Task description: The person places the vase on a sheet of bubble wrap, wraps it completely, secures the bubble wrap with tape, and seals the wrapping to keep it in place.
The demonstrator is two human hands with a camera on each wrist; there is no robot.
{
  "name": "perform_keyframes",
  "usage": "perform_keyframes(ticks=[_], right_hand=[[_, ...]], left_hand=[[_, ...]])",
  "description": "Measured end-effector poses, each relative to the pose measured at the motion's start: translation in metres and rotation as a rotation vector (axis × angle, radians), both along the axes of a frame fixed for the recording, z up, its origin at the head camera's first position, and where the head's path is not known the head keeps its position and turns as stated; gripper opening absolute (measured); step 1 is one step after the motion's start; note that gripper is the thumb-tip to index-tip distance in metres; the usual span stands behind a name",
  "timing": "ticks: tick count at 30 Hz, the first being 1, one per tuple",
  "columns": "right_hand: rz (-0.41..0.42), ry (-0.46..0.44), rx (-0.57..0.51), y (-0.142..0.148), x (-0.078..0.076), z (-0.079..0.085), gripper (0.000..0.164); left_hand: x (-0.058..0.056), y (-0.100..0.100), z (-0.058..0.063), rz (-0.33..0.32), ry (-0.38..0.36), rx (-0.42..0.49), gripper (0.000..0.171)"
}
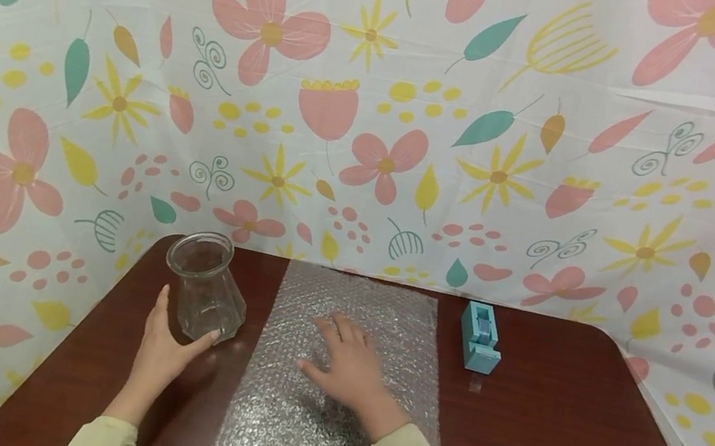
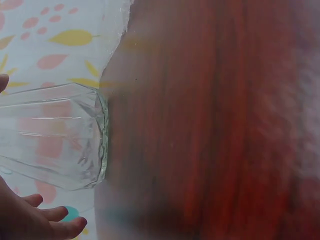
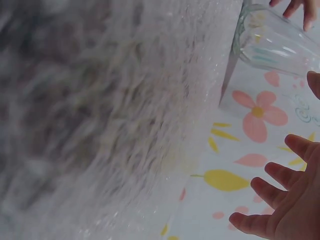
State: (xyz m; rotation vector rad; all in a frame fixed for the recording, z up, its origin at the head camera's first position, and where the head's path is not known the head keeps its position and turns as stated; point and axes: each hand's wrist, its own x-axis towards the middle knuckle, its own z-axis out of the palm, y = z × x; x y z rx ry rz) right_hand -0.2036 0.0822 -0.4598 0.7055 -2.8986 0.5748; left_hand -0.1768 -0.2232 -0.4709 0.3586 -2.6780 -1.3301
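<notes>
A clear glass vase [image 1: 212,301] with a flared rim and faceted base stands upright at the table's left side. My left hand [image 1: 161,352] is beside it, thumb and fingers spread around its near and left sides; in the left wrist view the fingers [image 2: 65,225] appear apart from the glass [image 2: 55,135]. Over a sheet of bubble wrap [image 1: 287,432] lying flat in the middle, my right hand [image 1: 350,368] is spread with fingers straight. The right wrist view shows those fingers [image 3: 270,192] holding nothing, above the bubble wrap [image 3: 125,120].
A light-blue tape dispenser [image 1: 480,338] stands right of the bubble wrap, towards the back. The dark reddish wooden table [image 1: 576,441] has rounded back corners. Behind it hangs a white cloth [image 1: 355,238] printed with flowers and leaves.
</notes>
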Motion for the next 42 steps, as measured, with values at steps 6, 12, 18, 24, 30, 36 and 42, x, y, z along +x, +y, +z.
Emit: perform_keyframes(ticks=[6, 12, 18, 24, 30, 36, 42], right_hand=[[0.006, -0.02, -0.005, -0.006, 0.0, 0.001, 0.075], [0.003, -0.015, 0.01, -0.009, 0.0, 0.001, 0.074], [0.01, -0.02, 0.0, -0.01, -0.001, 0.001, 0.074], [0.016, -0.018, -0.001, -0.009, -0.001, 0.0, 0.073], [-0.002, -0.012, -0.024, -0.007, -0.003, 0.0, 0.071], [-0.006, -0.017, -0.021, -0.002, -0.006, 0.0, 0.072], [-0.013, -0.017, -0.012, 0.003, -0.007, 0.002, 0.069]], left_hand=[[-0.01, 0.0, -0.004, 0.005, 0.036, 0.074, 0.122], [-0.02, -0.001, -0.009, 0.012, 0.073, 0.146, 0.12], [-0.031, 0.001, -0.016, 0.018, 0.139, 0.199, 0.118], [-0.039, 0.006, -0.024, 0.026, 0.181, 0.245, 0.119], [-0.039, 0.008, -0.022, 0.043, 0.118, 0.277, 0.123], [-0.04, 0.014, -0.022, 0.065, 0.149, 0.32, 0.121], [-0.042, 0.016, -0.024, 0.087, 0.181, 0.288, 0.111]])
